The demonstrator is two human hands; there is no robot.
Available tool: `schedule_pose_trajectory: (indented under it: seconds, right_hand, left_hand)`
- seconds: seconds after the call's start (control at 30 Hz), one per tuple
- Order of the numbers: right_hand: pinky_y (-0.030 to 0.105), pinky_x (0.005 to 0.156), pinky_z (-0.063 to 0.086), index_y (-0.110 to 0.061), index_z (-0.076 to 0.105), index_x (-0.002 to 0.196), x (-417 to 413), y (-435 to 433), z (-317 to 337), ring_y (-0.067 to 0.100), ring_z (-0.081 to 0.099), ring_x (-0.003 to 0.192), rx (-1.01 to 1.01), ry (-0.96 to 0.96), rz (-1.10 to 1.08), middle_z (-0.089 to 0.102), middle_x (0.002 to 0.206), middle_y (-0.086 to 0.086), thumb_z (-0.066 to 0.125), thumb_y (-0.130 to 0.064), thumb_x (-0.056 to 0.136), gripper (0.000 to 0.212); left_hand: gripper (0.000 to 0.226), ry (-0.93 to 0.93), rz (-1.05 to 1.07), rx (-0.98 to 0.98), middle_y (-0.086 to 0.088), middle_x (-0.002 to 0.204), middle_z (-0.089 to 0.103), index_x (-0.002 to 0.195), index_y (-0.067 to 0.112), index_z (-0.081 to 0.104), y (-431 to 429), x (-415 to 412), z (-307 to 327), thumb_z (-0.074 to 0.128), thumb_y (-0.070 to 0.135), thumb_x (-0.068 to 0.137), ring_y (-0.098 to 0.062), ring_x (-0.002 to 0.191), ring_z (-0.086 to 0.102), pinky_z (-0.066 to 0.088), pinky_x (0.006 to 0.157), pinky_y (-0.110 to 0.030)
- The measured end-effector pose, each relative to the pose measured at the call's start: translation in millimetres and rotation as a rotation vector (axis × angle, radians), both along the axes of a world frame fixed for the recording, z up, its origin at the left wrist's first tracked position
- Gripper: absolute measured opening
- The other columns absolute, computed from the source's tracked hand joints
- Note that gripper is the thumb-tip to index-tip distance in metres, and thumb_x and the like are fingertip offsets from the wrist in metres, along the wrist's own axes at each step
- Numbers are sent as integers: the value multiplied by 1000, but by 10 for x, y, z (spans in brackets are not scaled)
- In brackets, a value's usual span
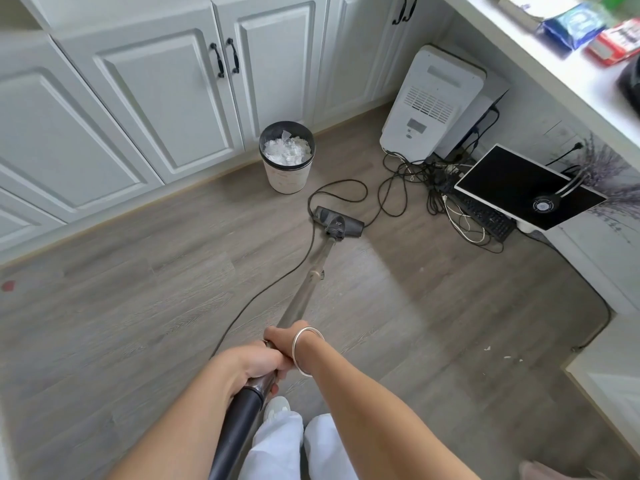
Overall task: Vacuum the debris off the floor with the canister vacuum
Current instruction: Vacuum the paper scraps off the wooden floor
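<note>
Gripping the canister vacuum's wand [304,292] with both hands, a person works across a grey, wood-grain plank floor [138,306]. The left hand [254,363] is wrapped round the tube where bright metal meets the matte black hose [239,420]. The right hand [281,336], a silver bangle [306,351] at its wrist, is curled round the wand just above it. The wide, dark plastic floor head [337,221] sits flat on the planks near the floor's far edge, just beside a round, pale waste bin [286,174] stuffed with crumpled white paper. A thin black cord [263,292] loops past the head's left end. The canister itself is out of view. The job looks only partly done: the planks around the head appear clean, but a few small white scraps of debris [507,357] lie well apart from it by the floor's right edge, and a reddish spot [7,285] shows at the left edge. A tangle of cables [415,174] beside a glossy black monitor [526,188] in the far right corner looks awkward ground for the head.
</note>
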State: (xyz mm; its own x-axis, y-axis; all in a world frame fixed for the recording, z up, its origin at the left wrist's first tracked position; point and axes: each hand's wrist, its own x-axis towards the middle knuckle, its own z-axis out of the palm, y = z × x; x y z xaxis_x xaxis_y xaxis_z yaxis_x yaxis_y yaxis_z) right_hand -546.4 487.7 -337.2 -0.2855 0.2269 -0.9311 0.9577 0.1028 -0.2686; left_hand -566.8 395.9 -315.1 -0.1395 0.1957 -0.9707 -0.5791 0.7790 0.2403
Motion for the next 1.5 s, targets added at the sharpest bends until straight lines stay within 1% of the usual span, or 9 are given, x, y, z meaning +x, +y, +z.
schedule_pose_trajectory:
  seconds: [0.17, 0.33, 0.47, 0.7, 0.97, 1.1, 1.23, 1.4, 1.5]
  right_hand:
    - [23, 47, 39, -9, 59, 101, 44, -26, -52, 17, 49, 54, 0, -36, -26, 52, 67, 2, 56, -34, 83, 31]
    - [34, 82, 54, -3, 62, 115, 154, -225, -124, 28, 63, 89, 38, 33, -114, 68, 105, 10, 58, -39, 79, 51]
    - [33, 86, 50, -4, 50, 125, 261, -368, -144, 31, 62, 109, 41, 59, -171, 62, 122, 14, 57, -41, 79, 59]
    - [27, 72, 40, -2, 48, 128, 478, -613, -57, 24, 51, 86, 40, 80, -209, 61, 124, 14, 55, -40, 82, 60]
    - [25, 70, 41, -1, 52, 126, 1053, -1168, 62, 25, 53, 85, -56, 33, -209, 54, 97, 9, 54, -37, 83, 56]
    - [22, 53, 40, 0, 57, 122, 1377, -1389, 121, 25, 53, 81, -109, 21, -186, 56, 92, 9, 52, -34, 84, 52]
    - [19, 45, 36, -1, 58, 120, 1764, -1493, 176, 24, 55, 71, -106, 49, -188, 51, 69, 4, 53, -33, 84, 48]
    - [24, 62, 45, -6, 56, 90, 2248, -1617, 261, 25, 56, 74, -91, 106, -187, 49, 63, 2, 54, -34, 83, 29]
    - [25, 57, 42, -7, 55, 79, 2433, -1709, 287, 26, 55, 76, -98, 107, -185, 53, 67, 6, 54, -34, 82, 27]
  left_hand:
    - [22, 21, 14, 5, -9, 51, 48, 61, 3, 50, -22, 83, -74, 54, -3, 81, -19, 39, 47, 43, 42, -21]
    - [14, 83, 32, 30, -11, 54, 47, 76, 2, 48, -134, 150, -56, 45, -11, 74, -20, 35, 48, 42, 41, -20]
    - [15, 96, -29, 59, -13, 59, 49, 81, 3, 46, -272, 205, -9, 43, -10, 76, -20, 37, 50, 41, 40, -20]
    - [11, 79, -180, 111, -12, 54, 49, 78, 3, 48, -597, 290, 74, 50, 0, 68, -21, 38, 51, 44, 45, -26]
    - [3, -10, -292, 48, -13, 58, 50, 73, 2, 52, -1149, 733, 78, 54, 4, 73, -21, 42, 50, 45, 41, -24]
    - [4, -18, -310, 2, -14, 58, 50, 68, 3, 53, -1385, 1064, 70, 54, 4, 72, -22, 42, 50, 45, 42, -23]
    - [9, 9, -267, -32, -12, 55, 50, 66, 3, 52, -1507, 1490, 102, 54, 2, 75, -21, 41, 50, 45, 44, -23]
    - [10, 69, -269, -51, -11, 48, 52, 68, 1, 53, -1599, 1986, 192, 51, -4, 76, -21, 41, 51, 45, 44, -23]
    - [13, 77, -242, -57, -11, 47, 51, 66, 0, 52, -1659, 2199, 268, 49, -5, 78, -20, 36, 50, 44, 40, -22]
